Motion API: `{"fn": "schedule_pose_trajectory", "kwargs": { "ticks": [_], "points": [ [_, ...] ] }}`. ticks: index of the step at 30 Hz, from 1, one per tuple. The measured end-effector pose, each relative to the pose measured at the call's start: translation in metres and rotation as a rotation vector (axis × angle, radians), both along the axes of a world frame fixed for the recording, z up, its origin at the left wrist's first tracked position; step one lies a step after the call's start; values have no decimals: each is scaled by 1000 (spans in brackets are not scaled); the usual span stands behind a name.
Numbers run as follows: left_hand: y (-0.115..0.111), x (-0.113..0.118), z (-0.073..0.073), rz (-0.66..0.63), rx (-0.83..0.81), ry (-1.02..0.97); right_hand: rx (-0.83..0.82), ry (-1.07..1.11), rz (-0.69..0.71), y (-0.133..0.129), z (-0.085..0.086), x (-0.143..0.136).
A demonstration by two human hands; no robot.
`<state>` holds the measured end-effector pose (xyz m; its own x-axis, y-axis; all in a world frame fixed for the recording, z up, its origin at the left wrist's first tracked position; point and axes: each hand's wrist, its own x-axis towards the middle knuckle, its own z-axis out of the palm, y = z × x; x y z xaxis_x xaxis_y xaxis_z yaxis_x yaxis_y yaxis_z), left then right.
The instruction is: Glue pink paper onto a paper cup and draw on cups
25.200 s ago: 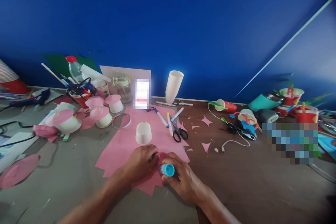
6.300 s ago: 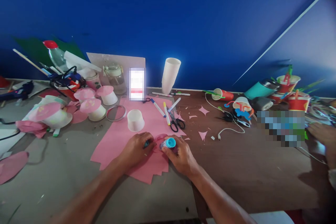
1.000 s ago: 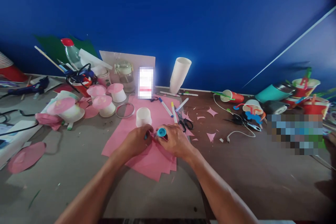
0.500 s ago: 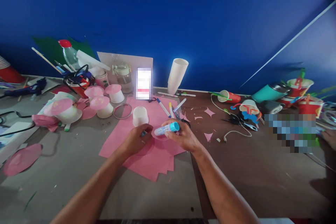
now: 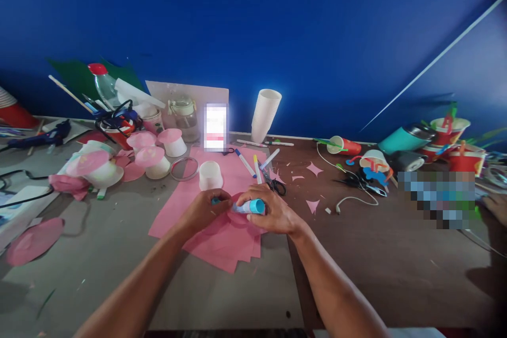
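The glue stick point(image 5: 250, 207) is held by the right hand point(image 5: 272, 212), its grip closed around the barrel, with the turquoise end pointed to the right. A pink paper disc point(image 5: 237, 217) is found beneath the stick; whether the two are in contact cannot be told. By the left hand point(image 5: 206, 209), its grip nearly closed, a small blue piece point(image 5: 215, 200) is held at the fingers, mostly hidden. Pink sheets point(image 5: 222, 253) are spread under both hands on the counter point(image 5: 222, 306). A white cup point(image 5: 210, 175) is noted on the sheets, just beyond the left hand. Scissors point(image 5: 279, 187) are seen near the right hand, with markers point(image 5: 245, 162) lying alongside.
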<state>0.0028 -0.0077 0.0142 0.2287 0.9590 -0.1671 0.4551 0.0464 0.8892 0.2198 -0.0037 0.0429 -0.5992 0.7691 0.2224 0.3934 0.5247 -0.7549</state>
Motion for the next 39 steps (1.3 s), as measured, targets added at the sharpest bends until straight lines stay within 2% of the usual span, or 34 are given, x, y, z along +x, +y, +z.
{"fn": "schedule_pose_trajectory", "kwargs": {
  "ticks": [5,10,13,22,33,39],
  "points": [
    [-2,4,-9,-59,236,249,70,-141,39,-2,-8,-7],
    [-4,2,-17,-126,343,443,84,-205,51,-5,-11,-12],
    [-5,2,-17,-156,376,486,94,-236,32,-7,-9,-15],
    [-8,6,-13,-170,349,538,138,-265,30,-12,-5,-13],
    [-8,7,-11,-153,351,533,79,-307,32,-13,-1,-7],
    [-8,9,-4,-147,303,544,26,-314,43,-13,-1,-4]
  ]
}}
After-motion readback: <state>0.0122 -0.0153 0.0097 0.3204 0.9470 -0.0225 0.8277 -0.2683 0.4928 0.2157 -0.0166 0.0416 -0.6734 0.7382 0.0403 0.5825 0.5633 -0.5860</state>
